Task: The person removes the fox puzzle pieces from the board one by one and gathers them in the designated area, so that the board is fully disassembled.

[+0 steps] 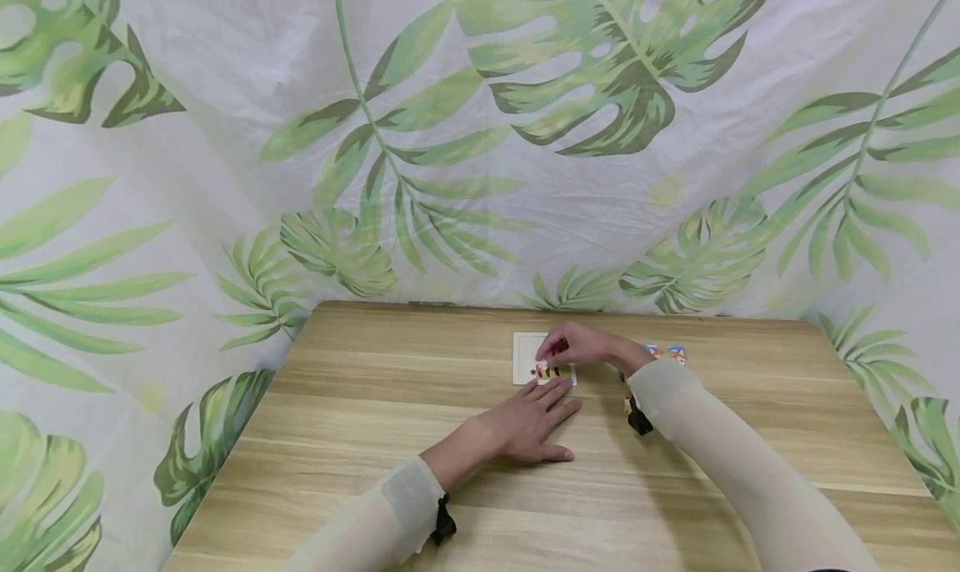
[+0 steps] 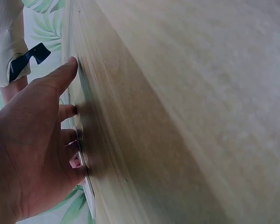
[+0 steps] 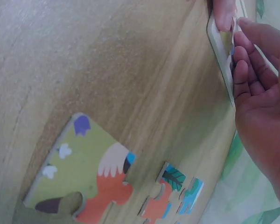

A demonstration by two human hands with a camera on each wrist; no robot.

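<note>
A white puzzle tray lies on the wooden table, with a yellow-and-dark striped puzzle piece in its near right part. My left hand rests palm down, its fingers spread and the fingertips at the tray's near edge. In the left wrist view, the left thumb stretches along the tabletop. Over the tray's right side, my right hand has curled fingers and pinches a puzzle piece, mostly hidden by the fingers. The right wrist view shows the right hand's fingers close against the tray's edge.
Right of the tray lie loose puzzle pieces: a large green piece with an orange animal part, and smaller orange-and-blue pieces. The right forearm partly covers them in the head view. A leaf-patterned cloth hangs behind the table.
</note>
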